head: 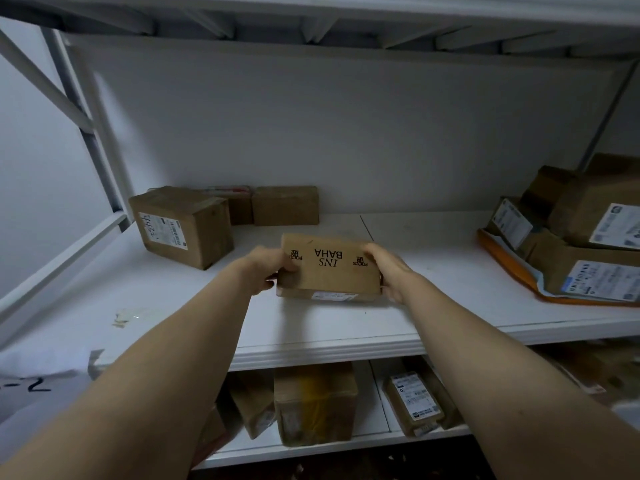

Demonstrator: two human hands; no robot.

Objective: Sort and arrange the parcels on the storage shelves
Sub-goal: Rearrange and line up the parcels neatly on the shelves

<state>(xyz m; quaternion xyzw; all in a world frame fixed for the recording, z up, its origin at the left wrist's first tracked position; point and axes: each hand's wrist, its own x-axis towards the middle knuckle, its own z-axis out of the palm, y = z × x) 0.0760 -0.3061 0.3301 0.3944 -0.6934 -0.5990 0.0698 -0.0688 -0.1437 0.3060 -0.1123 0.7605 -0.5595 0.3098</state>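
Reaching in from the bottom corners, the left forearm (156, 375) and right forearm (502, 358) meet over the middle of the white shelf board (433, 296), near its front edge. The left hand (263, 271) grips the left end of a brown printed parcel (329, 271), thumb on top and fingers curled round the end. The right hand (391, 271) clasps the right end, fingers held together along its side. Whether the parcel touches the board cannot be told. A labelled box (183, 226) sits toward the left rear corner, a smaller plain box (285, 205) by the back edge. Stacked labelled parcels (588, 220) on an orange mailer (512, 268) crowd the right edge. More parcels (315, 403) stand on the lower shelf (381, 403).
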